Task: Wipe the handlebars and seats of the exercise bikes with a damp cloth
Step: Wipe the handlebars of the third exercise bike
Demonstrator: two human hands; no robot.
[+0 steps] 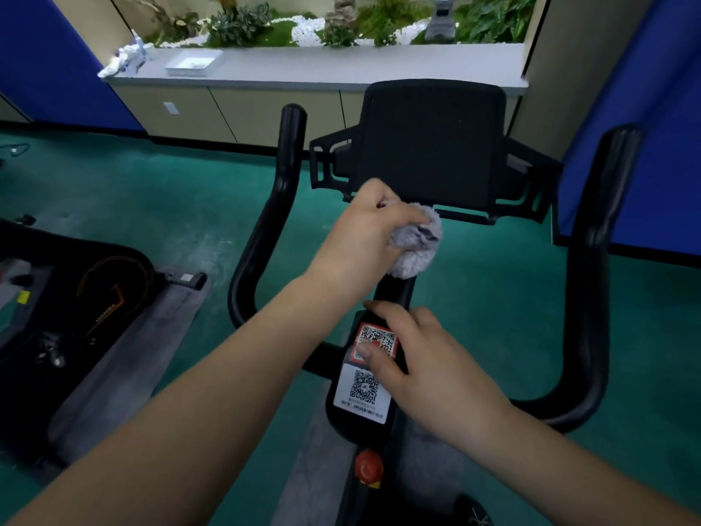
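Observation:
A black exercise bike fills the middle of the view, its U-shaped handlebar (265, 229) rising left and right of a black tablet holder (428, 146). My left hand (364, 229) grips a bunched grey fluffy cloth (417, 241) and presses it on the top of the centre stem, just under the holder. My right hand (428, 366) rests flat on the stem plate, its fingers over the red QR sticker (379, 337). A white QR label (362, 392) sits below it. The seat is out of view.
A red knob (368, 466) sticks out low on the stem. A second bike's black housing (95, 298) stands at the left on a grey mat. Behind is a grey counter (341, 66) with a white tray (193, 62) and plants, with blue panels at both sides.

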